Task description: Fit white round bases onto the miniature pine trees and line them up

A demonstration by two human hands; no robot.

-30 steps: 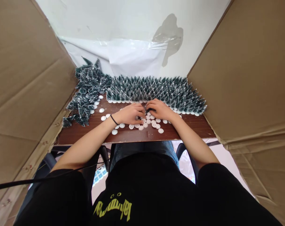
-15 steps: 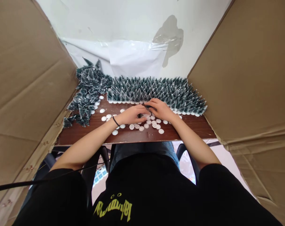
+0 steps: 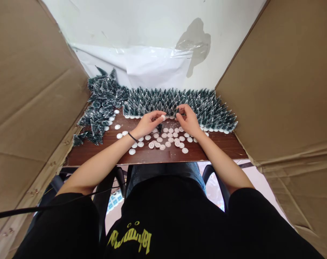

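Observation:
My left hand (image 3: 148, 123) pinches a small white round base (image 3: 163, 117) between thumb and forefinger. Just under those fingers shows a dark green miniature Christmas tree (image 3: 159, 128); whether it is joined to that base I cannot tell. My right hand (image 3: 188, 119) has its thumb and fingers curled around another miniature tree (image 3: 177, 112), close to the front row of the standing trees (image 3: 152, 102). White discs (image 3: 168, 144) lie scattered on the brown table (image 3: 112, 153) below both hands.
A heap of loose frosted trees (image 3: 104, 95) lies at the table's left. Cardboard walls (image 3: 282, 82) close in both sides, and a white sheet (image 3: 158, 66) covers the back. A black cable (image 3: 23, 210) crosses at lower left.
My hands have drawn apart and moved up toward the standing trees. A white base now shows in my left fingers, and more of the discs on the table are uncovered.

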